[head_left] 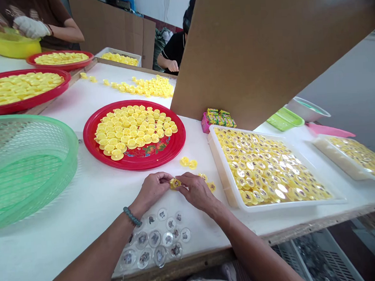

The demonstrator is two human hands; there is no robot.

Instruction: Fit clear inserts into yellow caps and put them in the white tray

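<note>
Between my two hands is a small yellow plastic piece (175,183) with a round face. My left hand (154,190) pinches it from the left, and my right hand (196,190) grips it from the right with thumb and forefinger. Several clear round covers with small printed pictures (154,238) lie on the white table below my hands. Just beyond my fingers are two loose yellow pieces (189,163), and more yellow pieces (211,186) lie partly behind my right hand. A red tray (144,162) full of yellow pieces stands ahead.
At right, a white tray (223,172) holds many covered yellow pieces; another tray (341,158) stands beyond. A green basket (68,164) is at left. A cardboard panel (249,56) leans over the far side. A co-worker's gloved hand (30,27) works by a yellow bowl (16,47).
</note>
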